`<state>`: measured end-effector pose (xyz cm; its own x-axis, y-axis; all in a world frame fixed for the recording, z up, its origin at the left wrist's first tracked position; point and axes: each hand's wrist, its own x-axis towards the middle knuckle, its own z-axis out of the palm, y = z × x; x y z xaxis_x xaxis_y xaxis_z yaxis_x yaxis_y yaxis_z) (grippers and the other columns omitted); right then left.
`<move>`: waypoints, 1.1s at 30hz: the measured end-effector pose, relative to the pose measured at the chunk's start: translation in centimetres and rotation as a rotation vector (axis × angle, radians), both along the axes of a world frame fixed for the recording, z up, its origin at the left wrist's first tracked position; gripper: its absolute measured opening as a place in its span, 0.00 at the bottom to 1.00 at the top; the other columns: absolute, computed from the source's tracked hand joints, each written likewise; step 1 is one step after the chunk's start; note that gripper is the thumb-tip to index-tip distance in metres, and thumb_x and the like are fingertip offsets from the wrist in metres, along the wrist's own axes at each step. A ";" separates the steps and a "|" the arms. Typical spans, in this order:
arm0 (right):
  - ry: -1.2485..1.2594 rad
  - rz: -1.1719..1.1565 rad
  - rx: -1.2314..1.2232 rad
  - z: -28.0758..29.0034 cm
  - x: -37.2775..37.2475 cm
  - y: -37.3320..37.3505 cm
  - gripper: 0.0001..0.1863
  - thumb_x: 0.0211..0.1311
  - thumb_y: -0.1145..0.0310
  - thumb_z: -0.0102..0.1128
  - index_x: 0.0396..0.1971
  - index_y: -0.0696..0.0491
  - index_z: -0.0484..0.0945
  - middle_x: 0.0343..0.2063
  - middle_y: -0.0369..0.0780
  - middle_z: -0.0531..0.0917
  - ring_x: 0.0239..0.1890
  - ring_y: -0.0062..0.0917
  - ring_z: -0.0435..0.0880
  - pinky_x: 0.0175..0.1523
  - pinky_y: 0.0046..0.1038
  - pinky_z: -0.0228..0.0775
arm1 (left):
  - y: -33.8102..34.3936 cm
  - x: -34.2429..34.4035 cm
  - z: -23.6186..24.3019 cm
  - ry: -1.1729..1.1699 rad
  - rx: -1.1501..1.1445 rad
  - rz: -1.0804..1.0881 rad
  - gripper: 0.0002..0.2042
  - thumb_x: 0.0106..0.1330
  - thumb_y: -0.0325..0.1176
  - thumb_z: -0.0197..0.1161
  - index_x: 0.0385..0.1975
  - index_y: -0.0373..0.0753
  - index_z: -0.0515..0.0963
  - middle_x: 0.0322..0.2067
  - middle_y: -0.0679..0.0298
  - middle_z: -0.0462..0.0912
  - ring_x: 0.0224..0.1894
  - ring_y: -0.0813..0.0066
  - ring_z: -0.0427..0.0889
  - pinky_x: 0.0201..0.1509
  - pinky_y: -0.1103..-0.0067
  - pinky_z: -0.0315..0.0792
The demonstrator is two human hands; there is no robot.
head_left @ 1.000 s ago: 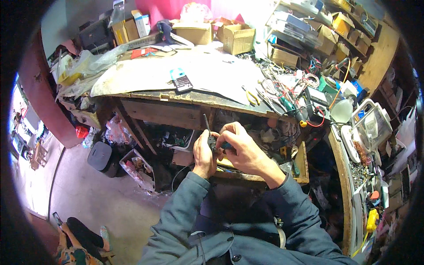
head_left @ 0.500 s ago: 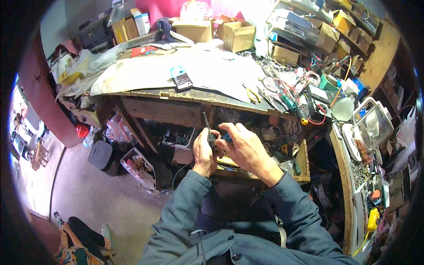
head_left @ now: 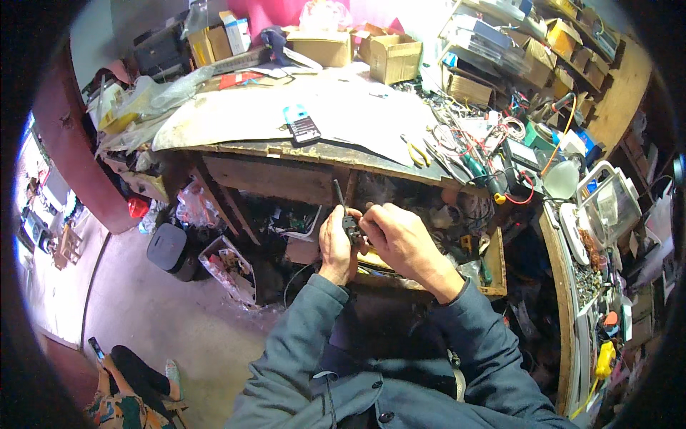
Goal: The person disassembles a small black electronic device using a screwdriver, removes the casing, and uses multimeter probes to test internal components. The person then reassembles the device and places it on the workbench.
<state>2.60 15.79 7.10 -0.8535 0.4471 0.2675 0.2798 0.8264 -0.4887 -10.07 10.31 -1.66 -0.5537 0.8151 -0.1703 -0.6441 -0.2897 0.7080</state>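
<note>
My left hand (head_left: pixel 334 243) is closed around a small dark device (head_left: pixel 350 224) with a thin, antenna-like rod (head_left: pixel 339 191) pointing up and away from me. Close against the device's right side is my right hand (head_left: pixel 401 239), its fingers curled and pinched together. Whatever those fingers hold is hidden from view. Both hands are in front of the workbench edge, above an open wooden drawer (head_left: pixel 493 268).
On the bench (head_left: pixel 229 121) lie a black-and-blue flat pack (head_left: pixel 301 126) and yellow-handled pliers (head_left: pixel 414 152). Cables and tools crowd its right end. Cardboard boxes (head_left: pixel 395 58) stand behind. At lower left sits another person (head_left: pixel 128 397) holding a phone.
My right hand's fingers have curled in more, and the blue bit seen between them is now hidden. The device is still in my left hand. The whole view has shifted slightly.
</note>
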 end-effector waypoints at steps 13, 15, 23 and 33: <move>0.131 0.087 -0.026 -0.3 0.6 0.7 0.10 0.59 0.71 0.67 0.38 0.56 0.78 0.44 0.48 0.75 0.44 0.46 0.79 0.47 0.39 0.74 | 0.0 0.0 0.2 0.019 0.045 -0.005 0.19 0.77 0.48 0.47 0.35 0.38 0.76 0.24 0.64 0.77 0.19 0.74 0.77 0.15 0.79 0.68; 0.238 0.225 -0.063 -0.4 0.8 1.2 0.12 0.56 0.74 0.69 0.39 0.56 0.77 0.45 0.48 0.75 0.46 0.46 0.78 0.51 0.39 0.73 | 0.2 0.0 0.0 0.006 0.046 -0.023 0.19 0.76 0.48 0.47 0.35 0.38 0.76 0.24 0.64 0.77 0.19 0.75 0.77 0.15 0.79 0.68; -0.004 -0.005 0.030 -0.4 0.0 0.5 0.10 0.61 0.69 0.65 0.39 0.57 0.77 0.38 0.49 0.77 0.38 0.47 0.80 0.41 0.42 0.74 | -0.4 -0.3 -0.3 0.090 0.032 -0.007 0.16 0.74 0.49 0.51 0.34 0.43 0.76 0.27 0.66 0.79 0.24 0.77 0.76 0.20 0.78 0.70; -0.072 -0.041 -0.061 0.6 0.1 0.1 0.15 0.58 0.73 0.66 0.43 0.57 0.74 0.41 0.49 0.75 0.48 0.46 0.78 0.50 0.41 0.73 | 0.1 0.0 0.3 0.010 -0.020 0.057 0.18 0.76 0.48 0.48 0.35 0.40 0.76 0.26 0.65 0.78 0.21 0.77 0.76 0.20 0.78 0.71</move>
